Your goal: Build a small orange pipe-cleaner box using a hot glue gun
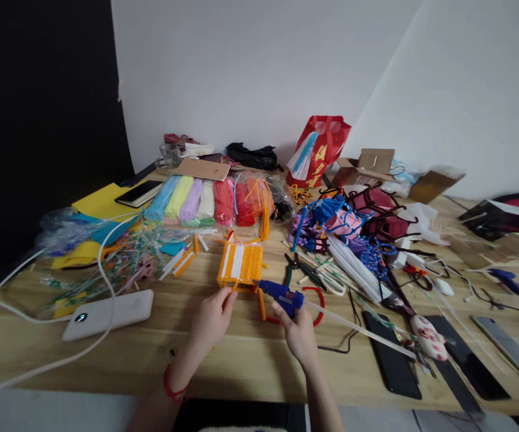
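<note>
An orange and white striped box made of pipe cleaners (243, 264) stands on the table in front of me. At its near lower edge, my left hand (212, 316) pinches the end of an orange pipe cleaner (235, 287). My right hand (298, 336) is closed around a blue hot glue gun (284, 295), whose nozzle points left at the box's lower right corner. A long translucent glue stick (353, 327) sticks out of the gun's back. Beside the gun lie a short orange pipe cleaner piece (262, 306) and a curved red pipe cleaner (320, 306).
Bundled coloured pipe cleaners (191, 201) lie behind the box. Pliers (288, 273) and scissors (331, 281) rest to the right, near blue and purple pieces (369, 258). A white power bank (108, 315) with its cable is at left. Phones (392, 354) lie front right; a red bag (320, 150) stands behind.
</note>
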`<state>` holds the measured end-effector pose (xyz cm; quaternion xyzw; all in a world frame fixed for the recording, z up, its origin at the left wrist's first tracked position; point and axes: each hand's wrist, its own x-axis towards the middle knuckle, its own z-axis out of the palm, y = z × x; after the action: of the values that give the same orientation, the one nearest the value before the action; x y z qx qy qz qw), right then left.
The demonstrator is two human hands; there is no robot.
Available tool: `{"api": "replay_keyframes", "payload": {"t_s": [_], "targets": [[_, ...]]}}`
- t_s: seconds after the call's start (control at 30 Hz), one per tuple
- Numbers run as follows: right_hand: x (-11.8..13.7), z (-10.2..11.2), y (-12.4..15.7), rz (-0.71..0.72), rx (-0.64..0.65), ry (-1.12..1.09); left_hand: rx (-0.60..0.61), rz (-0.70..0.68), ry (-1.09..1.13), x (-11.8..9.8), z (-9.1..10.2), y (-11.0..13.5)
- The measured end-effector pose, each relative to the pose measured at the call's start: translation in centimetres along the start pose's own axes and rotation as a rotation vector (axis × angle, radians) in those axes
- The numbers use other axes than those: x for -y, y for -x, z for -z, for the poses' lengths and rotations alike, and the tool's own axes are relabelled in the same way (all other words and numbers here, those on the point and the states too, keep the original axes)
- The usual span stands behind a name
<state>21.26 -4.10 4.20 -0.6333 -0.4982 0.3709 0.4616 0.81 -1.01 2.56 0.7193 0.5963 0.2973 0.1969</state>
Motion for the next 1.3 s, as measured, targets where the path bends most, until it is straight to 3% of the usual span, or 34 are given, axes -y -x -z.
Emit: {"api": "replay_keyframes", "payload": {"t_s": [1.03, 1.3], "targets": [[-1.8, 0.4, 0.1, -0.046, -0.049, -0.091, 0.007, 0.023, 0.028, 0.2, -0.4, 0.1], [-1.5, 0.7, 0.0, -0.014, -0.026, -0.009, 0.008, 0.017, 0.056, 0.1, -0.4, 0.2]]}}
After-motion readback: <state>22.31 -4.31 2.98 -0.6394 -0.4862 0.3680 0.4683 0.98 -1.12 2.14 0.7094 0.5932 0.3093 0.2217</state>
